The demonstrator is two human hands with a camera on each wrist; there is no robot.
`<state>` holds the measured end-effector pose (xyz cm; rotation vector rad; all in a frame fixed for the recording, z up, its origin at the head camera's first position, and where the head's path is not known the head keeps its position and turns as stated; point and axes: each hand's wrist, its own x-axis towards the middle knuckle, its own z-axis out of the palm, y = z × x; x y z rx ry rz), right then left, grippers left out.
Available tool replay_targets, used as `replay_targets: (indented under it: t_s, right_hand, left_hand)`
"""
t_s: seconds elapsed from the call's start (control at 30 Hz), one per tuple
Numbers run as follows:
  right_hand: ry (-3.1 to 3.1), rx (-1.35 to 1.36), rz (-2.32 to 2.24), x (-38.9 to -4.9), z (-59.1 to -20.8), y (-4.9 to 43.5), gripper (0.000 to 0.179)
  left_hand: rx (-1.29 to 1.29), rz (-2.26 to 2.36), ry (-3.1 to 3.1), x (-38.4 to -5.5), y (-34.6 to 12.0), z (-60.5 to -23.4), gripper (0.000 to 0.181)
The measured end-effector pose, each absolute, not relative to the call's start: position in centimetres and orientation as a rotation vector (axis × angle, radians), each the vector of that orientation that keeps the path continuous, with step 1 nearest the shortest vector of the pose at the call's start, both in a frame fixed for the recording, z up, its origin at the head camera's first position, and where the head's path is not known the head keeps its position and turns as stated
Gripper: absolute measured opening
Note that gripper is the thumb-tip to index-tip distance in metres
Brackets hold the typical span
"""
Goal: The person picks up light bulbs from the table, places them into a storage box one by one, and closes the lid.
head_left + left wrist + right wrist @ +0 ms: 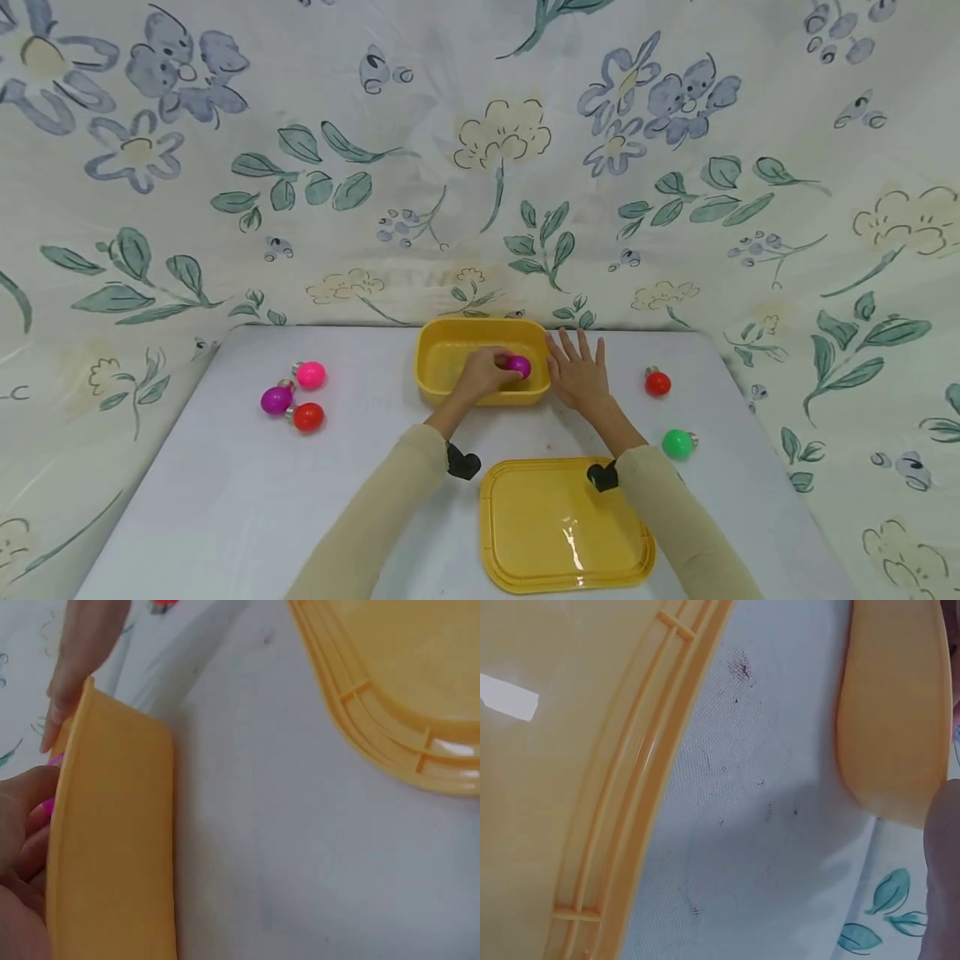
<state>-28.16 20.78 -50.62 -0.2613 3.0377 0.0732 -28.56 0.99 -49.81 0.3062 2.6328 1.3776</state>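
Observation:
My left hand [482, 375] reaches over the yellow plastic box [435, 390] and pinches a purple bauble [519, 366] inside it. In the left wrist view the box wall [112, 825] hides most of that bauble and part of the fingers. My right hand [581, 375] lies with fingers spread at the box's right end, its fingertips by the rim. Only an edge of the right hand [941, 862] shows in the right wrist view, beside the box corner. Nearer to me, a yellow lid [566, 525] lies flat on the table, partly under my right sleeve.
To the left lie a pink bauble [311, 375], another purple bauble [277, 401] and a red bauble [308, 417], close together. On the right are a second red bauble [657, 383] and a green bauble [678, 444]. A floral cloth [420, 208] hangs behind the white table [225, 500].

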Motion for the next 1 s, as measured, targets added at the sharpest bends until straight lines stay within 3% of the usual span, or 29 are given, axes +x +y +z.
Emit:
replay_targets:
  t_s: [1.0]
  right_hand:
    - [3.041, -0.246, 0.025, -28.2, -50.6, 20.8, 0.056]
  left_hand:
    - [0.34, 1.041, 2.744, -28.7, 2.1, -50.2, 0.04]
